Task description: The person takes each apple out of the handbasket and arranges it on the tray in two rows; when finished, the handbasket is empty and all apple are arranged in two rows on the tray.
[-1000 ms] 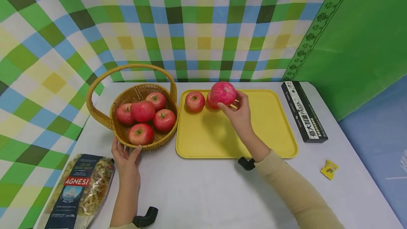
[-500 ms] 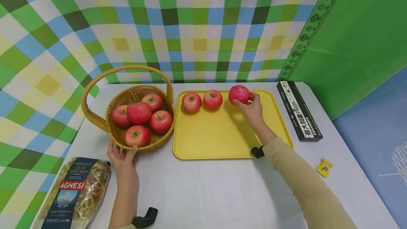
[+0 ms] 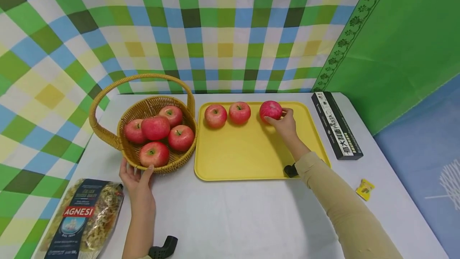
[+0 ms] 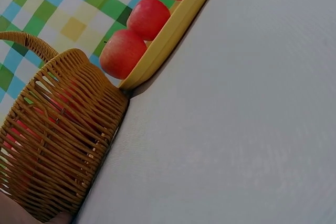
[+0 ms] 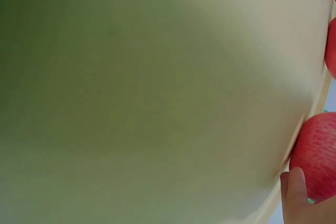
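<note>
Head view: at twelve o'clock on the yellow tray (image 3: pixel 233 155), an apple (image 3: pixel 270 110) is pinched between thumb and fingers of the right hand (image 3: pixel 285 125); two apples (image 3: pixel 239 113) lie at ten and eleven. At nine, the basket (image 3: pixel 181 161) is touched by the left hand (image 3: pixel 136 183), grip unclear. Placing seems in hand; steady seating, then loosened fingers, would be called for.

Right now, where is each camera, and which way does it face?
Head: on the head, forward and down at basket and tray; left hand, right hand show.
Left wrist: on that wrist, past basket toward tray; left hand's edge shows.
Right wrist: on that wrist, across tray; fingers touch apple.
Head and left wrist share basket.
</note>
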Demonstrator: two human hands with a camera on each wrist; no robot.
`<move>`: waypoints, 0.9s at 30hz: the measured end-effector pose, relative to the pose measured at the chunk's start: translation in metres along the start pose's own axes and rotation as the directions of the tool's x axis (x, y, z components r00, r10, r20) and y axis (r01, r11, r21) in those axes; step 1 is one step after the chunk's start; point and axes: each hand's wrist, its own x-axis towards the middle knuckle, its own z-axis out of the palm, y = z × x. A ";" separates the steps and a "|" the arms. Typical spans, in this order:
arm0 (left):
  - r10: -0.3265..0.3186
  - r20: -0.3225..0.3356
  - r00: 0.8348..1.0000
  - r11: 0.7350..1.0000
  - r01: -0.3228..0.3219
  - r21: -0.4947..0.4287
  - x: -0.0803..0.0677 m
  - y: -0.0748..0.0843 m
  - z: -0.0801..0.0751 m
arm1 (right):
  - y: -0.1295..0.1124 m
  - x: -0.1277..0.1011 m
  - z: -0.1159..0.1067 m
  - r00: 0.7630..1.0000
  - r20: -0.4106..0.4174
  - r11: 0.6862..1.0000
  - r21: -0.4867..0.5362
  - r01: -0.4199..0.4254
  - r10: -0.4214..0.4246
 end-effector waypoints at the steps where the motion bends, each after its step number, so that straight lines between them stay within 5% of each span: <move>1: 0.001 0.000 1.000 1.000 -0.001 0.001 0.000 0.000 0.000 | 0.000 0.000 0.000 1.000 0.004 1.000 0.000 -0.003 0.003; 11: 0.006 0.005 1.000 1.000 -0.006 0.009 0.000 -0.002 0.000 | -0.008 -0.006 -0.003 1.000 -0.005 1.000 0.028 0.012 -0.012; 19: 0.003 0.007 1.000 1.000 -0.003 0.016 -0.001 -0.002 0.001 | -0.033 -0.021 -0.002 0.982 -0.083 0.980 0.090 0.175 -0.167; 27: 0.021 0.011 1.000 0.999 -0.022 0.041 -0.002 -0.002 0.001 | -0.074 -0.058 0.025 0.936 0.023 0.927 0.147 0.346 -0.353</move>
